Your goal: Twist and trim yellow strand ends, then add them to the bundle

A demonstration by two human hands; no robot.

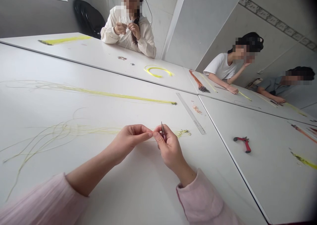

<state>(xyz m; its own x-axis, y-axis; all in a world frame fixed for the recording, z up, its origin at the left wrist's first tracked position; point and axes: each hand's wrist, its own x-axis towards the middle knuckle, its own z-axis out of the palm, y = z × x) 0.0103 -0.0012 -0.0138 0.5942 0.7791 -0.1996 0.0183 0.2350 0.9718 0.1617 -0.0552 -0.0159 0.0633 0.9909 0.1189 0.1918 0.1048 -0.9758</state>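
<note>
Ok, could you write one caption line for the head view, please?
Left hand and right hand meet over yellow strands on a white table, the right holding a small metal piece.

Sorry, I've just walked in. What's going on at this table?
The person's right hand holds a small metal tool, its fingertips meeting the left hand, above loose yellow strands on a white table. A metal ruler and red-handled pliers lie nearby. Three co-workers sit beyond; one co-worker holds both hands raised together.

Head-mounted view, facing forward and down, left hand (130,142) and right hand (170,149) close by — apparently wide-angle
</note>
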